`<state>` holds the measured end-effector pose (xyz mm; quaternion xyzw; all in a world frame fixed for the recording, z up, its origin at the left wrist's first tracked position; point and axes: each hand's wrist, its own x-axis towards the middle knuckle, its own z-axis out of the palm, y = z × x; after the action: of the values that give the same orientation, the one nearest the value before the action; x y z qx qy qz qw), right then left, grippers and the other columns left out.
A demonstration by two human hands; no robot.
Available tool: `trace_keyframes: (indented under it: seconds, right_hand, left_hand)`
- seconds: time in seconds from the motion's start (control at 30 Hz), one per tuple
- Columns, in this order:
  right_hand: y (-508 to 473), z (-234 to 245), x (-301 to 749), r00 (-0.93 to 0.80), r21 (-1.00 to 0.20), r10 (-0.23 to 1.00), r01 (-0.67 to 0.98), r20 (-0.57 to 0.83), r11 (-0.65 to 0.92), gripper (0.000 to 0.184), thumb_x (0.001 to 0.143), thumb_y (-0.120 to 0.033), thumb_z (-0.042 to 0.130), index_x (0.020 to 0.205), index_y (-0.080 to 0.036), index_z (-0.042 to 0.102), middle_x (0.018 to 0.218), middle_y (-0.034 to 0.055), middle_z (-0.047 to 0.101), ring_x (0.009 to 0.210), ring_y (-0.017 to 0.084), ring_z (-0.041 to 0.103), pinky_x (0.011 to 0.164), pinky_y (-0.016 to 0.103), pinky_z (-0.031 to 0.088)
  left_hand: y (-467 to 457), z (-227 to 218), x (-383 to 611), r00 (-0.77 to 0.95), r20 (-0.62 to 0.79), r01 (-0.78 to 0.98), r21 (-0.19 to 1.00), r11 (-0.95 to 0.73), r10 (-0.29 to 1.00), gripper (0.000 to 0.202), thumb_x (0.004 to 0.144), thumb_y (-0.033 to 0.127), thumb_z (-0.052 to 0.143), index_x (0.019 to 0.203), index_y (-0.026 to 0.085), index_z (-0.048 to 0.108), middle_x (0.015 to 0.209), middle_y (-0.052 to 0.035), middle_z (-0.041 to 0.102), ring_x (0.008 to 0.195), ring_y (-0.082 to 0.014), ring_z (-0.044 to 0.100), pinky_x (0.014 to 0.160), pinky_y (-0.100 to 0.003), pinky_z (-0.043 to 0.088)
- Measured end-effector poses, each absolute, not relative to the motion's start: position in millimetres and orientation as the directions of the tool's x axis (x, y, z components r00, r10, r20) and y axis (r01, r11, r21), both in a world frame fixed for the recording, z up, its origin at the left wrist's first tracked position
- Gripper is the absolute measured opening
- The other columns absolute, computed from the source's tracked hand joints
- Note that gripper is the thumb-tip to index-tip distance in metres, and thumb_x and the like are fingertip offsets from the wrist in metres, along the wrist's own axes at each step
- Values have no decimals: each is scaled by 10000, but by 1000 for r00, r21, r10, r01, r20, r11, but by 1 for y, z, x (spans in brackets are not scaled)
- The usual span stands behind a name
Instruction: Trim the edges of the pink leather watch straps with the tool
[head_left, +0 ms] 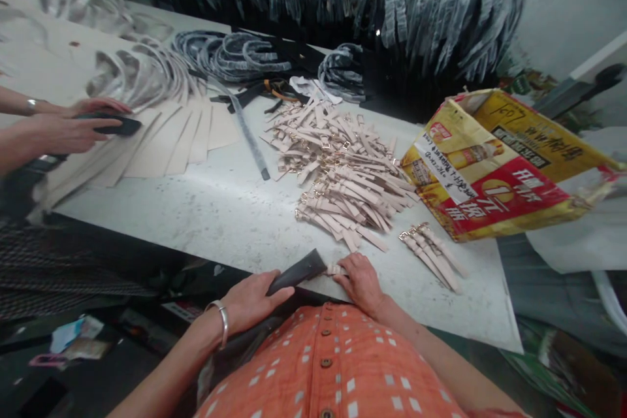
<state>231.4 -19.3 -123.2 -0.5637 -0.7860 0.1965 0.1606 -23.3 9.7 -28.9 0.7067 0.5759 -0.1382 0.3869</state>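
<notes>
- The person's left hand (252, 304) lay closed over a dark tapered strip (298, 272), its fingers pressed together on top, at the near edge of the white work table (196, 209).
- The right hand (360, 284) pressed down on a pale strap end (336, 270) just beside the strip's tip; I could not tell whether it pinched the strap or only pinned it.
- A loose grip could have let the pale strap end slip sideways, or drop over the table edge.
- Just beyond the hands lay a heap of pale pink buckled straps (343, 170). Their gold buckles could have snagged one another if a strap were pulled out carelessly.
- A small bundle of buckled straps (431, 256) sat to the right, within reach of a stray wrist.
- A printed cardboard carton (490, 163) lay tilted at the far right edge, where a knock could have tipped it.
- A co-worker's hands (98, 124) gripped a black strap (110, 124) by a fan of pale leather strips (166, 144), which a careless sweep could have scattered.
</notes>
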Motion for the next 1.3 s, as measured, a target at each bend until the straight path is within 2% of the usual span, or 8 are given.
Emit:
trace_keyframes:
  seconds: [0.3,0.57,0.77,0.87,0.97,1.13,1.2,1.3]
  right_hand:
    - [-17,-123,233,-366,-541,930,776,31,324,203,859,-350,506,959,-184,569,900,76,560,890,207,490,788,320,402]
    - [-13,-121,238,-384,-569,921,772,-63,283,197,830,-356,547,926,-185,571,901,43,568,821,158,554,697,239,413]
    - [-16,-121,243,-373,-589,928,749,3,303,248,833,-403,529,948,-194,594,901,46,588,815,156,570,689,240,430]
    - [-19,-120,260,-273,-611,959,748,74,260,249,848,-384,512,993,-196,588,910,54,597,839,160,571,719,249,444]
    - [-19,-121,302,-52,-609,982,778,182,154,257,853,-379,503,1010,-191,583,918,72,608,866,177,570,755,279,455]
    - [-22,-120,387,258,-440,905,894,337,-91,300,818,-436,525,998,-207,598,948,111,612,892,252,569,776,380,439]
    - [-24,-118,402,307,-395,880,906,364,-152,326,799,-444,547,1001,-196,612,972,150,607,931,302,545,799,436,403]
    - [-22,-116,389,323,-320,843,928,431,-192,363,790,-450,553,1046,-198,605,1045,145,598,1009,330,497,852,489,352]
  left_hand:
    - [8,-22,-21,291,-645,927,372,-42,707,540,787,620,321,999,203,590,972,-88,673,941,-265,611,783,-326,438]
    - [10,-30,-21,234,-678,923,381,61,697,699,759,660,341,1170,129,535,1101,-127,643,1023,-273,581,872,-348,425]
    - [6,-35,-23,260,-636,920,392,14,727,651,777,630,338,1150,144,557,1068,-107,664,1011,-271,593,880,-353,430]
    - [0,-36,-24,249,-638,932,361,-2,729,682,777,629,336,1197,123,521,1142,-133,628,1077,-282,555,925,-370,400]
    - [-5,-35,-27,243,-631,931,366,7,737,663,785,629,333,1204,145,506,1158,-119,619,1094,-281,541,938,-376,386]
    - [-8,-27,-32,225,-600,928,372,19,768,587,797,614,349,1154,181,522,1123,-105,633,1084,-278,544,895,-355,399]
    - [-8,-23,-33,217,-587,926,376,26,780,558,802,611,347,1125,196,533,1082,-93,649,1067,-275,555,873,-345,406]
    - [-8,-19,-33,206,-579,925,379,36,789,544,806,616,337,1088,203,550,1029,-86,663,1035,-275,573,843,-342,417]
